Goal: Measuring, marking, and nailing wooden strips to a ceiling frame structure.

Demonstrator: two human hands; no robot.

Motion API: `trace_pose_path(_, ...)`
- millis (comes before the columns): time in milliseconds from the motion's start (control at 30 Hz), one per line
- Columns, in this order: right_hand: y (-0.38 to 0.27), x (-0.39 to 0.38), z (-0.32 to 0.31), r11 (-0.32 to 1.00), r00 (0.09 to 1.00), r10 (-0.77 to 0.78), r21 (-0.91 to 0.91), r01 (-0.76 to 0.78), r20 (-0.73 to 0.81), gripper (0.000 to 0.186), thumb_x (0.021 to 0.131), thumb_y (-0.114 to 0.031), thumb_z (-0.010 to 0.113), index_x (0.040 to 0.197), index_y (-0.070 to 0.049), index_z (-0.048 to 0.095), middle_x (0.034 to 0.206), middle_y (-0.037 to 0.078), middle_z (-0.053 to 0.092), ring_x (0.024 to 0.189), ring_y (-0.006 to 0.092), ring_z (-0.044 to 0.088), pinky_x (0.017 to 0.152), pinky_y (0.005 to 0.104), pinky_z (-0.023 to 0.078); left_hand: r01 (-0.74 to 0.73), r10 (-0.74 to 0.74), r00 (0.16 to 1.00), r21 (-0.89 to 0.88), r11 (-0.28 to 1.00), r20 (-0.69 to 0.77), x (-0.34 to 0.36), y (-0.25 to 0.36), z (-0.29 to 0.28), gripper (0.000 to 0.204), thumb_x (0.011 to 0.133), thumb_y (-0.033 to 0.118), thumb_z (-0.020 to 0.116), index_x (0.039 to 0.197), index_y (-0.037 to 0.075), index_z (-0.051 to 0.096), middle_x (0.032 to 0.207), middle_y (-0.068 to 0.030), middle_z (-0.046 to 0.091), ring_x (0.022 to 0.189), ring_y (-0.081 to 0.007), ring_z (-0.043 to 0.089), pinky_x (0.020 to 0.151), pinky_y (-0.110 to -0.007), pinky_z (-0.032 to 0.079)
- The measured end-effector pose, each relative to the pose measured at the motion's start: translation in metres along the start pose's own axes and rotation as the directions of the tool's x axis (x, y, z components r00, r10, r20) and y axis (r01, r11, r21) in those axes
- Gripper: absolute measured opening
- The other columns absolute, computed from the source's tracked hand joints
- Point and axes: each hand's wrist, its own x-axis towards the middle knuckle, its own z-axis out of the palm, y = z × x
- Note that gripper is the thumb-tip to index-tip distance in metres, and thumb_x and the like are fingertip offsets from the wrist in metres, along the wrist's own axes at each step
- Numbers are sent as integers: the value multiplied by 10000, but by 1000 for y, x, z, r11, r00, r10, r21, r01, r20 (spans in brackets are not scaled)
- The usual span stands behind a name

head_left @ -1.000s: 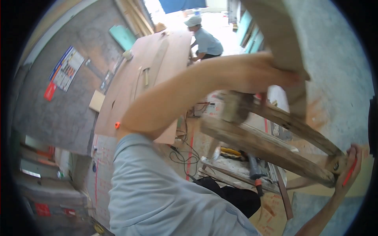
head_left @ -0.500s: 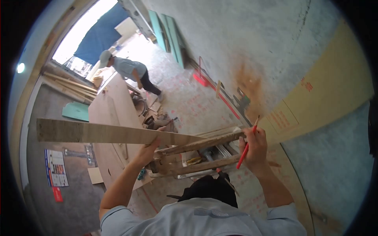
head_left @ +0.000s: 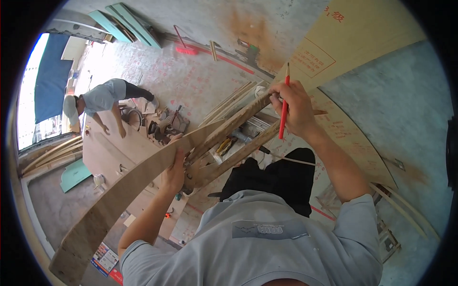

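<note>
1. Plank [head_left: 119, 200]: long pale wooden board running from the lower left of the frame up toward the centre, where it meets a wooden ladder frame [head_left: 229, 143].
2. Left hand [head_left: 174, 171]: just left of centre, fingers curled around the plank's edge and clamped on it where the plank meets the ladder frame.
3. Right hand [head_left: 293, 107]: upper centre-right, closed on the upper rail of the ladder frame, with a red pencil [head_left: 285, 102] pinched upright between its fingers.
4. Ladder frame: two wooden rails slanting from centre toward the upper right, cross-pieces between them.
5. Grey shirt [head_left: 267, 238]: lower centre, the wearer's own torso, dark trousers above it in the picture.
6. Plywood sheet [head_left: 362, 43]: large tan panel at upper right, beyond the right hand.
7. Workbench [head_left: 109, 148]: brown surface at left, strewn with tools.
8. Co-worker [head_left: 102, 97]: upper left, in a light shirt and cap, leaning over the workbench.
9. Broom [head_left: 183, 45]: red, lying on the concrete floor at top centre.
</note>
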Motion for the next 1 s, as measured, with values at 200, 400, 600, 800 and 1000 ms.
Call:
trace_pose_path(200,-5,3,2,1000,999,11,29,-10,-35,216,812,-45,724,1008,-61,634,905,92,660,897,294,586,789,401,478,94,-106,990,-125,988,-93,-10,12,-3,428,1063,269,469,1426,46,423,1289,-125,562,1170,-199,540,995,-330,446)
trace_pose_path(400,-3,9,-1,998,995,44,53,-40,-84,272,767,-128,777,995,-80,636,966,90,662,947,319,587,839,406,480,87,-77,990,78,993,-117,-7,0,-7,475,1051,269,465,1441,23,348,1301,-143,519,1171,-218,534,1037,-347,415)
trace_pose_path(600,-8,34,-1,975,977,213,60,-215,29,292,736,-199,799,905,-89,587,860,62,618,887,279,575,783,396,495,180,-184,971,-36,983,-151,-8,-52,-15,483,1055,283,456,1441,23,328,1332,-145,489,1212,-220,497,1037,-353,414)
trace_pose_path(800,-15,26,-5,955,955,294,40,-293,-38,280,726,-176,796,851,-93,560,800,68,583,837,268,569,759,392,487,294,-287,953,67,954,-92,1,-30,-11,482,1049,328,479,1424,44,374,1254,-132,549,1102,-210,570,953,-347,480)
trace_pose_path(1000,-16,31,5,962,961,265,85,-258,-84,131,775,-147,628,732,-151,504,680,-45,563,800,209,549,691,325,476,352,-458,827,-334,874,-327,53,42,-1,426,1051,367,453,1377,96,481,1163,-122,651,1039,-237,667,850,-354,568)
